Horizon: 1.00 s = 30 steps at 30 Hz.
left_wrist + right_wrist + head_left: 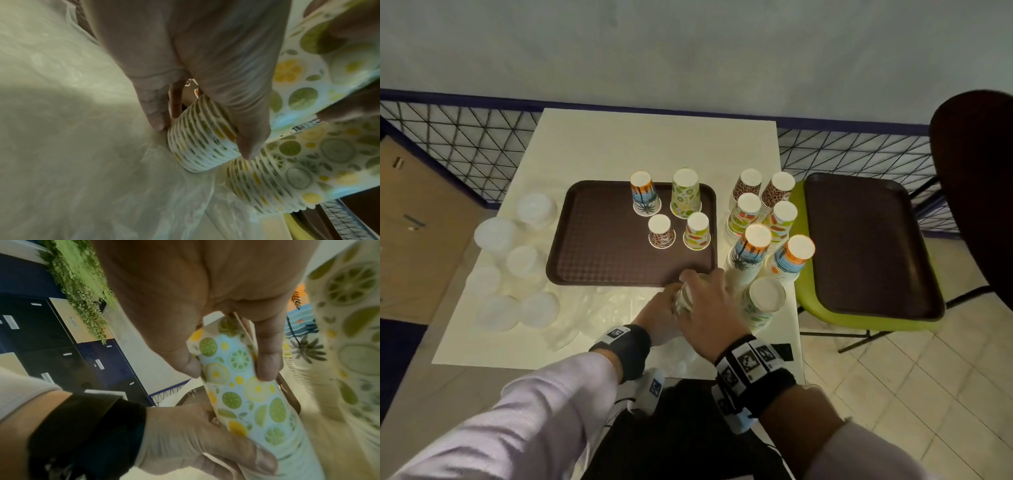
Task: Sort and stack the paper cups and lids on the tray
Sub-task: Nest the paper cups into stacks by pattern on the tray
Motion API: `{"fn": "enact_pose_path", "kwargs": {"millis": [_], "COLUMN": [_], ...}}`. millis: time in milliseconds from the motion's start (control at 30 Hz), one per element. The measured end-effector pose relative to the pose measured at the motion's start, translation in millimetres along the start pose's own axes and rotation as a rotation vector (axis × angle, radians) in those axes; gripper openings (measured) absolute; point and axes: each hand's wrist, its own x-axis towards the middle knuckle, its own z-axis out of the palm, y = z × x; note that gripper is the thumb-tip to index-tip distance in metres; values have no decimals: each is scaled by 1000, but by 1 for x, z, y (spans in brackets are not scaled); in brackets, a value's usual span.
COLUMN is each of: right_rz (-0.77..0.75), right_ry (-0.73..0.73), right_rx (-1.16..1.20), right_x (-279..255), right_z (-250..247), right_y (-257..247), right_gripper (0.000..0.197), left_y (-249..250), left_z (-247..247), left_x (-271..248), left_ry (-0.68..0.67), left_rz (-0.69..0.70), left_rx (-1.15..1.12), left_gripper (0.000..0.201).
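Both hands meet at the front edge of the brown tray [599, 246], around one stack of lemon-and-lime paper cups [685, 298]. My left hand [203, 139] grips the ribbed rims at the stack's lower end [197, 155]. My right hand [229, 369] pinches the upper cup [257, 410] between thumb and fingers. Upside down on the tray stand a palm cup [645, 197], a citrus cup [686, 193], a leopard cup [661, 231] and a fruit cup [697, 230]. Stacks of white lids [517, 257] sit left of the tray.
Several tall stacks of patterned cups [756, 222] crowd the table's right edge, close to my right hand. Crumpled clear plastic film [613, 308] lies on the table in front of the tray. A second brown tray [866, 246] rests on a green chair to the right.
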Motion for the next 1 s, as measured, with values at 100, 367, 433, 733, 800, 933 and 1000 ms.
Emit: {"fn": "enact_pose_path", "kwargs": {"millis": [100,367,433,733,800,933,1000], "right_rz": [35,32,10,-96,-121,-148,-175], "right_ry": [18,62,78,175,213,243,226], "right_rx": [25,11,37,66,71,58,56], "right_x": [-10,-25,-25,-12,-10,-6,-7], "right_z": [-1,1,-2,-14,-15,-19,-22], "right_y": [3,6,4,-9,-12,-14,-14], "right_gripper": [51,55,53,73,74,78,82], "left_y": [0,2,3,14,18,14,10], "left_z": [2,1,0,-8,-9,-12,-14], "left_x": [1,0,0,-2,-5,-12,-12], "left_ry": [-21,-96,-73,46,30,46,46], "left_rz": [-40,38,56,192,167,94,76], "left_rx": [-21,-61,-98,-320,-351,-253,-245], "left_gripper": [74,96,88,68,70,83,81]}}
